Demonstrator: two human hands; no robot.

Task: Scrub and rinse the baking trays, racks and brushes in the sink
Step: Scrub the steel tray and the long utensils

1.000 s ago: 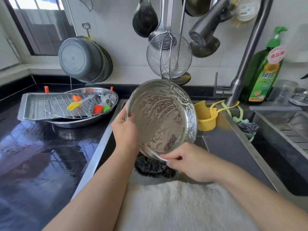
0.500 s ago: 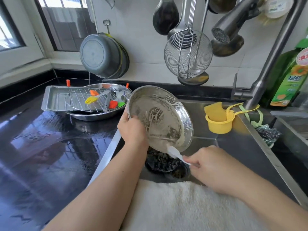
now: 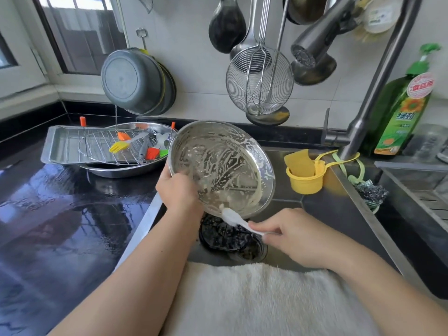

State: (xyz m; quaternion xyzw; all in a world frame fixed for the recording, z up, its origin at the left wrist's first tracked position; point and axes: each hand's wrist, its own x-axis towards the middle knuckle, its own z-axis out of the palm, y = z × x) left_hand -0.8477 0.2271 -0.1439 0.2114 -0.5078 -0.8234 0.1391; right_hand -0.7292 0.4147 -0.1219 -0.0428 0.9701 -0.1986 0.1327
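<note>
Over sink [image 3: 339, 214], L hand [image 3: 180, 194] grips tilted round tray [image 3: 221, 166] by its rim, R hand [image 3: 294, 235] pinches white brush [image 3: 238, 220] w/ bristles at low edge; tray prob light, stiff, soapy-slick, best held at rim.

left hand [image 3: 179, 192] grips tilted round pan [image 3: 221, 166] over sink [image 3: 339, 214] | right hand [image 3: 293, 236] pinches white brush [image 3: 238, 220], bristles at pan's lower rim
</note>
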